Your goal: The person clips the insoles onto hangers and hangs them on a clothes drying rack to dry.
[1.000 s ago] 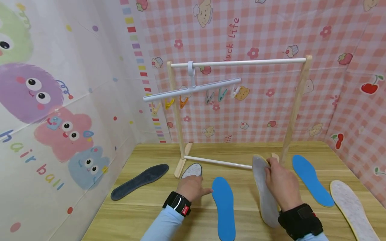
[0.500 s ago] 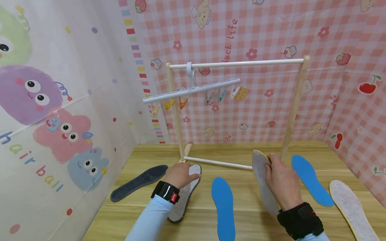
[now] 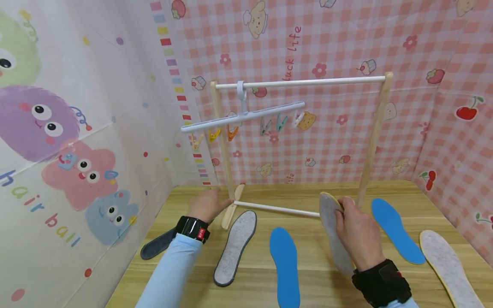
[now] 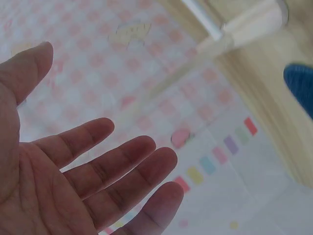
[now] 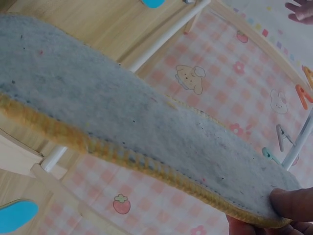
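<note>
Wooden desk [image 3: 316,282] under pink checked backdrop: dark insole [image 3: 155,248] far left, left hand [image 3: 208,204] empty with fingers [image 4: 122,156] spread beside the rack foot [image 3: 231,211], grey insole [image 3: 236,246], blue insole [image 3: 285,265], right hand [image 3: 356,233] with fingers clamped on a yellow-edged grey insole [image 3: 331,231] lifted off the desk.

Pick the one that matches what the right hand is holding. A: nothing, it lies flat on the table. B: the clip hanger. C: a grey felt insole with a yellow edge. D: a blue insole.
C: the right hand grips a grey felt insole with a yellow edge, lifted off the table; the blue insoles lie flat, untouched.
</note>
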Tool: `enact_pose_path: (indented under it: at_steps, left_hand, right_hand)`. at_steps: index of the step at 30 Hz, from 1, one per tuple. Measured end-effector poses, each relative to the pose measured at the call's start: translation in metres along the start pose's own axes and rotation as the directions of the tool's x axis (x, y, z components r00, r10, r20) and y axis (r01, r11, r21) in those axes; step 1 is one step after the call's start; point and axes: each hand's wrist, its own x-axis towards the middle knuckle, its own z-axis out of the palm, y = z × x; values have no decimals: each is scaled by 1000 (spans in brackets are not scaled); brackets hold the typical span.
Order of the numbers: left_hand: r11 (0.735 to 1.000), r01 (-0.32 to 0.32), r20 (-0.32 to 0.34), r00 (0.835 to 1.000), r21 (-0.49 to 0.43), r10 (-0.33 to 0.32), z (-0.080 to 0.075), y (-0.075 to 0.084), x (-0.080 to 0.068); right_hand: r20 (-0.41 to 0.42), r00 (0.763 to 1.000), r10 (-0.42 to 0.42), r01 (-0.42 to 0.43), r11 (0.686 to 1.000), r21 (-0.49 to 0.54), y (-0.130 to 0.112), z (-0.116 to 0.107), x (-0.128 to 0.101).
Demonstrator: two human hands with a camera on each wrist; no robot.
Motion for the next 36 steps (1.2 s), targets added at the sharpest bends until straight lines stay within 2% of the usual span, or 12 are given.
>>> enact_pose_path:
  at_steps: [3,8,14,21,31,36]
  left_hand:
    - [1000,20,-18,1000,3,-19,-14,-8,7]
    - [999,44,-85,995,-15,-46,-35,-21,18]
    - [997,68,-171,983,-23,-71,-58,-30,32]
    - [990,128,-290,947,-59,-140,-76,-29,48]
    - [975,206,-383,897,-78,-221,-89,-20,69]
    - [969,234,-402,882,-79,-246,-91,-18,78]
  right_hand:
    - [12,1000,5,-5,1000,3,-2,0,0]
    - [31,1000,4,-4,1000,8,-3,-1,-2]
    - [55,998,13,-14,1000,7,-5,-1,-2]
    - [40,999,-1,1,1000,-2,-2,2,-5]
    - [17,1000,-14,14,1000,-2,-2,1,-5]
    - [19,1000,-1,1,1000,-6,-3,0,-5]
